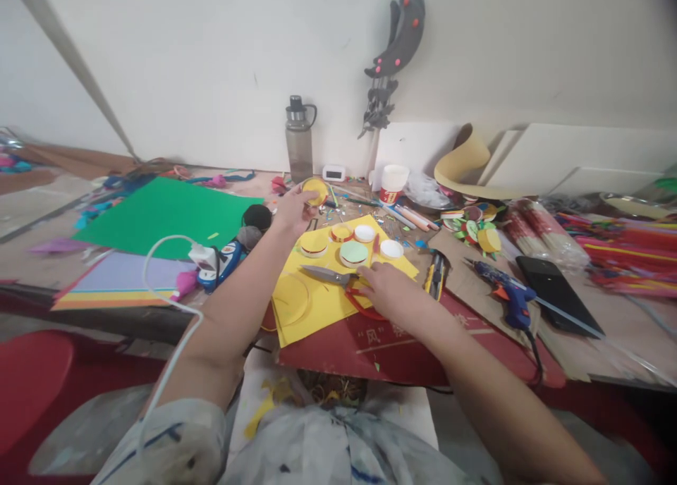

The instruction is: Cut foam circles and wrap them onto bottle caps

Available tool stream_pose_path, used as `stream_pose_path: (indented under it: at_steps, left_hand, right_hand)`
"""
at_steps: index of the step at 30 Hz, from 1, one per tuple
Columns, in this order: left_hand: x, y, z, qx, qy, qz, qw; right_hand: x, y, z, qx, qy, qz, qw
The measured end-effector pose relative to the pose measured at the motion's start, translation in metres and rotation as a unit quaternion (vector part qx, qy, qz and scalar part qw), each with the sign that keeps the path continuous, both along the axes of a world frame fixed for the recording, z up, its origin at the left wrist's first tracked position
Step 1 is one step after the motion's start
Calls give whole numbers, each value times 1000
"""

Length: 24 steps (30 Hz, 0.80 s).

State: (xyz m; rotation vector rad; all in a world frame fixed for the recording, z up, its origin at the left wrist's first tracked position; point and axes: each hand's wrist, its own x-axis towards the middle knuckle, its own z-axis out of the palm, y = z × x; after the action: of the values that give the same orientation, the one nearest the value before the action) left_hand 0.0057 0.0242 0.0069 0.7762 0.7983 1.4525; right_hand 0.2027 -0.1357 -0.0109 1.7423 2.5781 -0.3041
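Observation:
My left hand [297,209] pinches a small round yellow disc [316,191] above the back of the yellow paper sheet [296,323]. My right hand [388,287] has its fingers curled at the handle end of a pair of scissors [325,274]. Their grey blades point left and a red handle loop shows below the hand. Close by stand small round paper pieces: a yellow-topped one [314,243], a pale green one [354,253] and white ones [392,249]. A large yellow circle [292,299] lies at the sheet's left.
A utility knife [435,276], a blue glue gun [510,295] and a black phone [558,295] lie to the right. Green card [174,213] lies left. A white cable [174,358] loops past my left arm. At the back stand a bottle [300,143] and paper cup [393,184].

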Motion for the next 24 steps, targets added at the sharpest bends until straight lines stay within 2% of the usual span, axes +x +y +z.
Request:
stream_pose_path:
  at_steps: [4, 9, 12, 14, 17, 19, 24]
  left_hand:
    - [2, 3, -5, -15, 4, -3, 1000]
    - [1, 6, -7, 15, 12, -16, 1000]
    - [-4, 8, -4, 22, 2, -7, 1000]
    - [-7, 8, -2, 10, -7, -4, 1000]
    - [-6, 4, 1, -18, -12, 0, 1000]
    - [-3, 0, 3, -30, -12, -16, 999]
    - [4, -12, 8, -32, 3, -47, 998]
  right_hand:
    - [5, -16, -18, 39, -22, 15, 999]
    - [7, -14, -16, 43, -33, 1, 999]
    - [13, -12, -12, 43, 50, -34, 997]
    - [18, -10, -10, 76, 132, -55, 987]
    - [21, -1, -7, 149, 229, -59, 960]
    - [18, 11, -3, 188, 262, -61, 945]
    - [4, 43, 11, 226, 239, -84, 941]
